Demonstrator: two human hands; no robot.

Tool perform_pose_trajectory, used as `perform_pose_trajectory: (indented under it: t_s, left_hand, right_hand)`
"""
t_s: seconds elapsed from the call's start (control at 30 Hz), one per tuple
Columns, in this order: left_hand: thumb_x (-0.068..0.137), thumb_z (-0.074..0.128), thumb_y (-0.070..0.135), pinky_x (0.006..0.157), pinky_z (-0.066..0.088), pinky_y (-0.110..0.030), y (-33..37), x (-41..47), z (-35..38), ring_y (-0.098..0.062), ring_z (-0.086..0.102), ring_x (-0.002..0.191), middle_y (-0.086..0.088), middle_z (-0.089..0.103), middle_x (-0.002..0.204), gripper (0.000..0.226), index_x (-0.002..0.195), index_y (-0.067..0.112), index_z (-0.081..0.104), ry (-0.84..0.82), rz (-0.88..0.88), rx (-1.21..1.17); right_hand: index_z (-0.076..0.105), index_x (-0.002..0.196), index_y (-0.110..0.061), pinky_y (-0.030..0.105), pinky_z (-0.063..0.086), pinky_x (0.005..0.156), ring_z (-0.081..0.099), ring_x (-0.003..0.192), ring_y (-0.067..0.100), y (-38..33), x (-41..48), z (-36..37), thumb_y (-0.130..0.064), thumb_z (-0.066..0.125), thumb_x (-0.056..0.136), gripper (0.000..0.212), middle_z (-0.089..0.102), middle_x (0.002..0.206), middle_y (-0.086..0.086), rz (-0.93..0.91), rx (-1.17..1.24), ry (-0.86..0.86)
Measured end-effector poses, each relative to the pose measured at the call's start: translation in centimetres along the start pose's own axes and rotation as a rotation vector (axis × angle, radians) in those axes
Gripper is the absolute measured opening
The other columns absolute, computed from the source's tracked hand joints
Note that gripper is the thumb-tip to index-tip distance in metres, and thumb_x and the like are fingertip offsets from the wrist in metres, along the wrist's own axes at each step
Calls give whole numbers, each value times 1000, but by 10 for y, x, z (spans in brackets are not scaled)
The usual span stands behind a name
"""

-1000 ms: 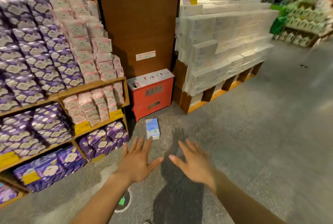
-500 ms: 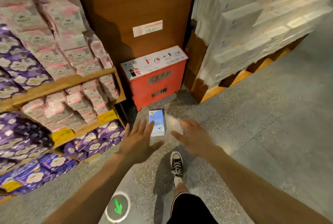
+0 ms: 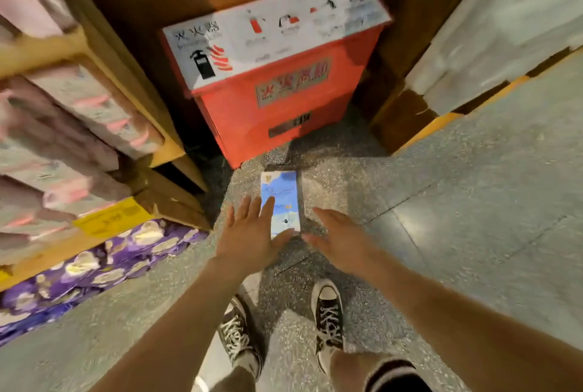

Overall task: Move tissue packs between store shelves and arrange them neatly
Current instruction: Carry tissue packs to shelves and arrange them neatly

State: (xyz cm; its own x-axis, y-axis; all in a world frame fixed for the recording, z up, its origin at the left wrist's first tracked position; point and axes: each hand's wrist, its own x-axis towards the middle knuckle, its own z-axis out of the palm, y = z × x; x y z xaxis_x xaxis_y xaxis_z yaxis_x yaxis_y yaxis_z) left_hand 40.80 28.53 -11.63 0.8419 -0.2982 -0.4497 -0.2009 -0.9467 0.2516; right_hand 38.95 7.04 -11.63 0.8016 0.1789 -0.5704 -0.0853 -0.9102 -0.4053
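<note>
Blue pack [image 3: 284, 189] on floor [image 3: 441, 202], just ahead of left hand [image 3: 249, 237] and right hand [image 3: 340, 234], both spread, holding nothing. Pickup not done; shelving all left.

The tissue pack [image 3: 282, 199] wears glossy blue-and-white plastic film. The floor [image 3: 473, 202] is smooth speckled stone with a dull sheen. The fire extinguisher box [image 3: 284, 126] looks like red painted metal under a shiny white printed top. The shelf [image 3: 164, 152] is matt bare wood, and its purple packs [image 3: 110, 262] sit in shiny plastic wrap. The sneakers [image 3: 328, 319] are black canvas with white rubber toe caps.
</note>
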Motion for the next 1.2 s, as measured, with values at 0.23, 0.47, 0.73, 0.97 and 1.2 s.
perform_pose_trajectory:
  t_s: [0.23,0.47,0.73,0.97,1.2]
  left_hand:
    - [95,31,72,121,16,-53,-85,135,125,-29,13,153,-10,16,166,88,161,19,6,-76,33,50]
    - [88,49,72,103,44,-50,-144,248,230,-38,42,138,-17,33,157,100,160,13,12,-134,48,-109]
    - [94,54,59,77,43,-33,-163,335,292,-41,57,122,-22,33,158,109,156,14,-24,-270,-58,-324]
    - [76,72,70,87,53,-45,-157,341,324,-33,63,116,3,60,127,105,155,20,25,-121,-343,-894]
    - [73,59,71,91,53,-46,-141,299,281,-25,64,112,7,66,125,66,128,36,52,27,-311,-880]
  right_hand:
    - [22,161,-17,37,26,119,30,149,30,67,170,111,-54,48,101,75,32,163,9,-28,-90,-6]
    - [49,147,-9,45,44,108,57,128,37,121,313,177,-60,56,93,75,57,141,20,21,72,63]
    - [30,150,-8,38,50,84,59,116,29,150,392,197,-45,74,90,83,59,131,10,346,453,-103]
    - [61,109,-4,12,44,39,64,55,-3,122,381,208,-16,49,107,17,66,92,6,362,779,-89]
    - [68,111,-16,42,63,74,73,89,28,105,357,185,-30,64,97,20,75,108,8,335,896,11]
